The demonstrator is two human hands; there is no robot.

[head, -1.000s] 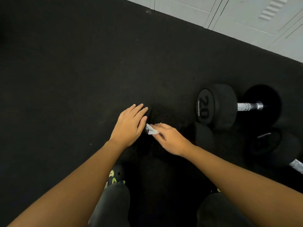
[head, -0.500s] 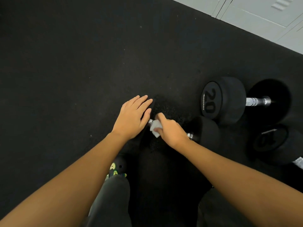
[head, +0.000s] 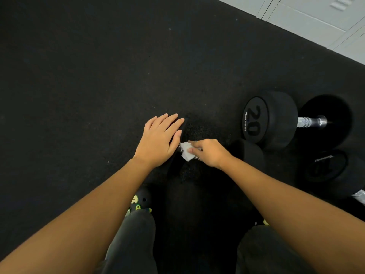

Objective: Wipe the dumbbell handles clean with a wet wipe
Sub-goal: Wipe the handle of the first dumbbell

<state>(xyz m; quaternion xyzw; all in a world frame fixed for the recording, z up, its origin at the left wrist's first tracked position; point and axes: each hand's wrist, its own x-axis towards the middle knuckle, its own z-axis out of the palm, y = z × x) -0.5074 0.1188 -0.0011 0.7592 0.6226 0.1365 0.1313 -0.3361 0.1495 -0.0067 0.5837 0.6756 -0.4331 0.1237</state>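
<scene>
**Head view.**
- Near black rubber-headed dumbbell (head: 249, 155) lies on the dark speckled floor mat (head: 79, 86). Its chrome handle (head: 179, 148) runs left to right.
- Right hand (head: 211, 153): fingers curled, pinching a crumpled white wet wipe (head: 186, 152) onto the handle's left end.
- Left hand (head: 160, 139): fingers straight, flat on the left head and just beside the wipe.
- The unwiped length probably lies rightward, under the right palm.
- Containers: none visible.

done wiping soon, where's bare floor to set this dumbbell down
Bare mat lies left of the left hand and beyond it toward the lockers. Crowded right of the right hand: the 20 dumbbell, another dumbbell.
</scene>
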